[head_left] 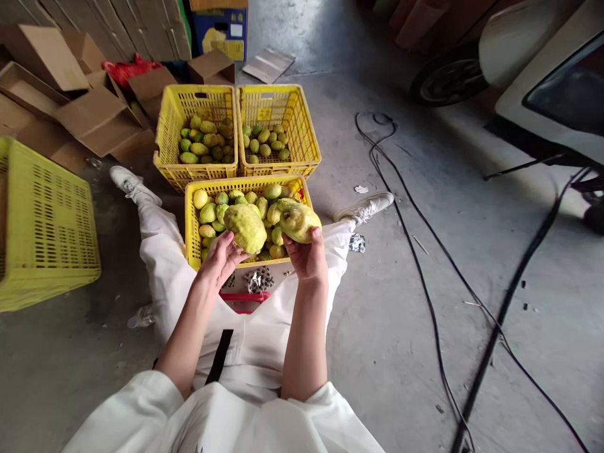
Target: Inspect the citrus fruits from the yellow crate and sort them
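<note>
My left hand [220,257] holds a big, knobby yellow-green citron-like fruit [246,228] by its lower left side. A second fruit of this kind, smoother and longer [300,220], rests in the grip of my right hand [307,253], the thumb against its near side. Both fruits are raised side by side above a yellow plastic crate [189,228] between my legs. Inside that crate lie several smaller green and yellow fruits [207,212], partly hidden by what I hold.
Behind stand two more yellow crates, left [165,129] and right [309,135], with fruits at the bottom. Another crate [51,226] stands at the left, near open cardboard boxes [99,119]. Black cables [425,283] cross the floor at right, near a parked vehicle [557,82].
</note>
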A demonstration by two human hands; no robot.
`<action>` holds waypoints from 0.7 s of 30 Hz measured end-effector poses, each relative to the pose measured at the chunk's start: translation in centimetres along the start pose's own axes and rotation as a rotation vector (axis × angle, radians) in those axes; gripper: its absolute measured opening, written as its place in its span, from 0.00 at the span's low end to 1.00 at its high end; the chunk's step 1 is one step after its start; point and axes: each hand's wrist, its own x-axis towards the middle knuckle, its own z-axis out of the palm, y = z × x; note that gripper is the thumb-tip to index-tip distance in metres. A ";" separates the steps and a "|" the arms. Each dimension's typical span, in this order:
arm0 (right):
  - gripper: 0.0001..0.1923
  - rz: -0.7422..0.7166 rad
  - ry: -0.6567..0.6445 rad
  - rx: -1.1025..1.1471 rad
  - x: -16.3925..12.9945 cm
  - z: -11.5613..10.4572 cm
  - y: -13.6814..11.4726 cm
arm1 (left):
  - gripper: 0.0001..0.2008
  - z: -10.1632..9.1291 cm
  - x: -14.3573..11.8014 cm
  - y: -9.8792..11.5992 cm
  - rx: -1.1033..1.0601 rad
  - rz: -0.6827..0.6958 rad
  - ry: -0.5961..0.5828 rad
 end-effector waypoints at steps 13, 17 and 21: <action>0.38 -0.036 -0.093 0.148 -1.2 -0.9 -0.3 | 0.36 0.0 0.0 0.0 0.033 0.031 -0.058; 0.44 0.040 -0.162 0.092 -0.8 -2.5 -0.5 | 0.31 0.2 0.0 -0.1 0.004 0.018 0.000; 0.43 0.030 -0.243 -0.062 -0.4 -3.6 -0.8 | 0.28 0.1 0.1 -0.2 -0.075 -0.014 0.044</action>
